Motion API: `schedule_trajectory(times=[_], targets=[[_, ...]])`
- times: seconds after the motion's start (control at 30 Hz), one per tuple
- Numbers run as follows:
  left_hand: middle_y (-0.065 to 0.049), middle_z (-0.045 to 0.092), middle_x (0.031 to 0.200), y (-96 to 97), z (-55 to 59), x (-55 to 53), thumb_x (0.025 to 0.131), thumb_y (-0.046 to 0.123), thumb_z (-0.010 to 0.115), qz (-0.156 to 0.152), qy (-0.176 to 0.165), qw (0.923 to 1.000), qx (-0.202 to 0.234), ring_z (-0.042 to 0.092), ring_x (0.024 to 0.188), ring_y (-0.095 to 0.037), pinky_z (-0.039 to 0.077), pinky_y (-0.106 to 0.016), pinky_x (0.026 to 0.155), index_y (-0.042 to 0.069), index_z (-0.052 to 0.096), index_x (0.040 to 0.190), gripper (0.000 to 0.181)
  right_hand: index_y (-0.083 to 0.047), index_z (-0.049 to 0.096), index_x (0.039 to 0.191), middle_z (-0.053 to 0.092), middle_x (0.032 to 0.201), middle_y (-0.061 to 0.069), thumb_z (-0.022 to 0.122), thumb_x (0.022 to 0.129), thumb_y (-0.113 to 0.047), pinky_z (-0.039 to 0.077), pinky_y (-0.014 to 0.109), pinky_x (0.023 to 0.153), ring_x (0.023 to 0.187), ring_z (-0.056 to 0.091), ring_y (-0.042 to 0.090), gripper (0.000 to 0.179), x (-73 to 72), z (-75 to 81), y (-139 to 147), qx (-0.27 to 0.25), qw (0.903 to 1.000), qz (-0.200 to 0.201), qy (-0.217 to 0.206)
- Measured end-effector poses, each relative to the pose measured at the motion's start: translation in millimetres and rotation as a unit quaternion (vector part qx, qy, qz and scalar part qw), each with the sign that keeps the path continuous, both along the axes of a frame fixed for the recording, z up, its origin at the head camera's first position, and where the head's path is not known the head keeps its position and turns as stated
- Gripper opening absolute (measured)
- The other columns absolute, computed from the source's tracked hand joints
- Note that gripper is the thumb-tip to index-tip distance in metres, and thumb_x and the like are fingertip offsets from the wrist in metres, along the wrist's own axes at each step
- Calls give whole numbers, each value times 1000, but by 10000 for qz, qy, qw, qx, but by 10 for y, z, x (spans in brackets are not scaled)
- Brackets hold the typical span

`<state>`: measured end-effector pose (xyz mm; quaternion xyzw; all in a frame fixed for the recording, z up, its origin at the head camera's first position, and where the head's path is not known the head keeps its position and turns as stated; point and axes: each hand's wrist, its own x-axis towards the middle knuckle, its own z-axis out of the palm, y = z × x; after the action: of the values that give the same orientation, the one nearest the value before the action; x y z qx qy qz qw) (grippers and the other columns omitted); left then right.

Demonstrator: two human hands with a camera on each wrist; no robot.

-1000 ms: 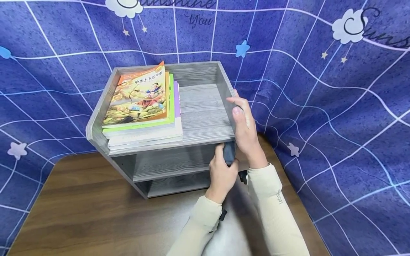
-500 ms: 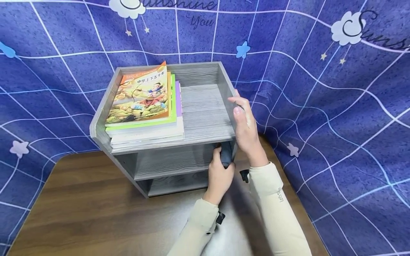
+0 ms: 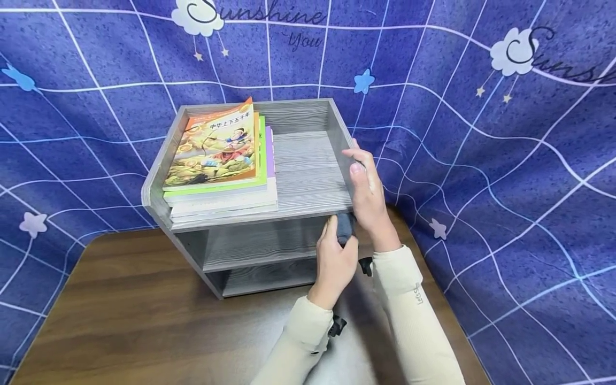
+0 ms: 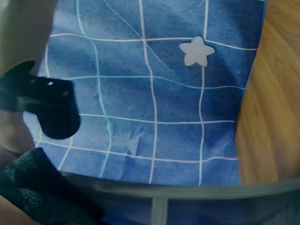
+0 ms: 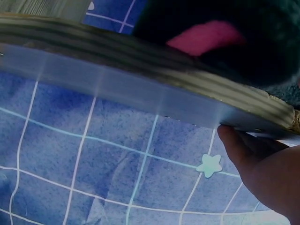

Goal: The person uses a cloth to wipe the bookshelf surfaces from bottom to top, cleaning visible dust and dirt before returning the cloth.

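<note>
A grey wood-grain shelf unit [image 3: 308, 171] stands in the middle of the head view. My left hand [image 3: 334, 262] grips a dark grey-blue cloth [image 3: 345, 229] just below the front of the top shelf, against the inner side of the right panel. In the left wrist view, the fuzzy cloth [image 4: 40, 187] bunches at the lower left. My right hand [image 3: 368, 192] grips the sloping edge of that same panel from the right. Its fingertips reach over the edge, and in the right wrist view the panel's outer face [image 5: 117, 89] shows beside the hand [image 5: 267, 173].
Several books [image 3: 216, 160] lie stacked at the left of the top shelf, an orange illustrated one uppermost. The brown wooden table [image 3: 159, 321] carries the unit. Blue curtain cloth [image 3: 481, 160] printed with white lines hangs behind and at the right. Black wrist devices [image 3: 337, 325] sit on both wrists.
My left hand went slightly deeper under the top shelf with the cloth, then came back toward the front edge. The right hand has kept its hold on the panel.
</note>
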<state>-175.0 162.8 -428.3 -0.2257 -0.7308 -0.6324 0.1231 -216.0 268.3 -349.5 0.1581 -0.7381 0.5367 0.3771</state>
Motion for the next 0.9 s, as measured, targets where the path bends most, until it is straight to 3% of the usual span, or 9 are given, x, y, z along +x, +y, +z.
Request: schedule_trajectory(times=[0.33, 0.53, 0.63, 0.73, 0.9], targets=[[-6, 51, 89, -27, -24, -41, 85, 9, 56, 65, 527, 9968, -602, 44, 62, -19, 38, -30, 52, -1, 56, 119, 36, 6, 50, 131, 32, 159, 20, 35, 104, -22, 20, 39, 118, 149, 25, 20, 42, 5, 58, -43, 7, 9993, 266, -264], [-12, 62, 102, -41, -151, -72, 83, 6, 61, 191, 809, 9953, -500, 55, 71, -23, 47, -35, 60, -2, 58, 129, 48, 6, 50, 131, 31, 159, 20, 35, 105, -22, 19, 39, 119, 149, 24, 20, 41, 19, 59, -65, -147, 9986, 388, -323], [-17, 63, 126, -38, -277, -93, 82, 4, 63, 169, 738, 9963, -405, 66, 97, -29, 54, -41, 77, -1, 54, 141, 60, 5, 50, 131, 29, 160, 19, 34, 105, -23, 18, 39, 119, 149, 24, 19, 42, 31, 51, -68, -234, 9980, 444, -380], [-22, 50, 146, -35, -429, -117, 82, 2, 65, 85, 561, 9967, -586, 59, 122, -34, 52, -43, 91, -2, 45, 149, 70, 5, 50, 131, 31, 160, 19, 34, 104, -24, 20, 39, 118, 149, 25, 20, 43, 50, 46, -64, -226, 9985, 316, -397], [-22, 50, 146, -66, -535, -145, 87, 2, 66, -167, 267, 9936, -1083, 56, 126, -37, 51, -46, 95, -2, 43, 151, 68, 6, 51, 130, 33, 158, 20, 34, 104, -25, 20, 39, 118, 148, 27, 20, 44, 52, 12, -30, -149, 9991, 89, -383]])
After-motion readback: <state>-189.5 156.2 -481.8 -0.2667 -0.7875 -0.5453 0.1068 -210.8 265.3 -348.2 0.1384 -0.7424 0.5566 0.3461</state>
